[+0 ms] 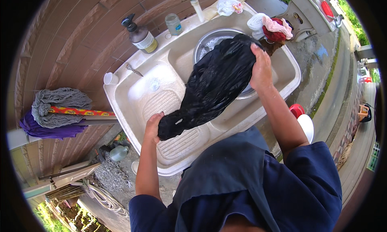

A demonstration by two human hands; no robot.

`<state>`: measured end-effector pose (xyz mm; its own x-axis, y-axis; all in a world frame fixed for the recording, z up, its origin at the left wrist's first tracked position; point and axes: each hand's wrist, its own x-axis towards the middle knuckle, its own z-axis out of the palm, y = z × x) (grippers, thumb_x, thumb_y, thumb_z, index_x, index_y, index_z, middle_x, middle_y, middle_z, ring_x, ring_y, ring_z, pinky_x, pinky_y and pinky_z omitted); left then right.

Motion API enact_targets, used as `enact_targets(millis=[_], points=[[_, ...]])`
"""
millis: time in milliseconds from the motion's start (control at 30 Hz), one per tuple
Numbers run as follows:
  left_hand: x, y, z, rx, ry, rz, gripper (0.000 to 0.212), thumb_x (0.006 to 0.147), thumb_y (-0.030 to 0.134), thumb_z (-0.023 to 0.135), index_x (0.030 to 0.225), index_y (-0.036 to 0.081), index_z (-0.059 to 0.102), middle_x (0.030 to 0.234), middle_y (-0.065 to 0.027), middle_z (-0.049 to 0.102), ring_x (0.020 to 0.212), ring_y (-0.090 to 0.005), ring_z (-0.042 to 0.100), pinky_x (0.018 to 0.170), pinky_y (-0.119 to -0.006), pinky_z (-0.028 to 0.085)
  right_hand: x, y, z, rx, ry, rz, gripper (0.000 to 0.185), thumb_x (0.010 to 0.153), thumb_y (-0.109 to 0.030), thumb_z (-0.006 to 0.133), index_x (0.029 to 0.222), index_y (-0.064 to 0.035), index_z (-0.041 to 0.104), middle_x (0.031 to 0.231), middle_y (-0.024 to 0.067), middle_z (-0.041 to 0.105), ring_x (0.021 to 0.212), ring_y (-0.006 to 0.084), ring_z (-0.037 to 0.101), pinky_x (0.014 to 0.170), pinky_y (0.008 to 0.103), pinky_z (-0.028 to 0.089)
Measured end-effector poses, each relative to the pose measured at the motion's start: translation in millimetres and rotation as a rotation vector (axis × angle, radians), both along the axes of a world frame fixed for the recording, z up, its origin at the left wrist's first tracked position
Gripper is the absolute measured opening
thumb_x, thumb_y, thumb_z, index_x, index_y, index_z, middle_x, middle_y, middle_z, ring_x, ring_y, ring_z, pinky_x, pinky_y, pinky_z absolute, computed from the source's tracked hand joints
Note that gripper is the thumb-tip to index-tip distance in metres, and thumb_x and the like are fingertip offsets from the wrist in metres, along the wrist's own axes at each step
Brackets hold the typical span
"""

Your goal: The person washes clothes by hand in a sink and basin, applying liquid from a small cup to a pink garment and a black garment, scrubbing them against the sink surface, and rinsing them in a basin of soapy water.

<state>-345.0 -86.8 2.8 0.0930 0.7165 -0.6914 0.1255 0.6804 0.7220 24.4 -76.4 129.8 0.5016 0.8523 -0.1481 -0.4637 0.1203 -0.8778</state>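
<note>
A dark, wet-looking cloth garment [216, 84] is stretched between my two hands above an outdoor sink. My left hand [153, 127] grips its narrow, bunched end over the ribbed washboard [164, 103] side. At the wider end, my right hand [260, 66] holds the upper edge of the fabric. Partly hidden beneath the garment is a round metal basin [199, 46] with suds in it, standing in the sink's [297, 70] deeper bowl. White foam [145, 78] lies on the washboard side.
Along the back rim stand a pump bottle [142, 35], a glass jar [173, 24] and a tap [196, 8]. A brush [133, 69] and a white cup [111, 78] sit at the left rim. Wadded cloths [272, 28] rest on the right corner. A grey string mop [57, 105] is at left.
</note>
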Motion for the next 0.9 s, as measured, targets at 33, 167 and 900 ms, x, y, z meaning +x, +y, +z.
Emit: enact_targets(millis=[33,167,900], points=[[20.8,4.5,28.0,-0.002,-0.251,0.241,0.024,0.085,0.029,0.064,0.090,0.006,0.063,0.080,-0.0041,0.064,0.074,-0.0169,0.061,0.072,-0.030,0.050,20.9,3.7,2.4,0.054,0.083,0.012,0.025,0.089,-0.020,0.056,0.104,-0.0012,0.059,0.095,0.0068,0.064,0.085,0.0156,0.062,0.079,0.0282,0.049],[91.3,38.2,96.8,0.098,-0.657,0.440,0.022,0.087,0.029,0.061,0.091,0.007,0.062,0.088,-0.0094,0.066,0.084,-0.0231,0.064,0.081,-0.037,0.051,79.1,7.5,-1.3,0.110,0.116,-0.016,0.022,0.086,-0.014,0.060,0.104,-0.0012,0.058,0.094,0.0057,0.064,0.085,0.0150,0.062,0.078,0.0283,0.049],[268.3,84.8,-100.4,0.299,0.568,-0.251,0.063,0.077,0.033,0.067,0.129,0.002,0.048,0.136,-0.0235,0.041,0.122,-0.0351,0.044,0.102,-0.037,0.036,214.5,24.0,-213.9,-0.435,-1.137,0.595,0.042,0.079,-0.022,0.062,0.118,-0.0060,0.056,0.112,0.0173,0.058,0.106,0.0345,0.054,0.093,0.0415,0.042]])
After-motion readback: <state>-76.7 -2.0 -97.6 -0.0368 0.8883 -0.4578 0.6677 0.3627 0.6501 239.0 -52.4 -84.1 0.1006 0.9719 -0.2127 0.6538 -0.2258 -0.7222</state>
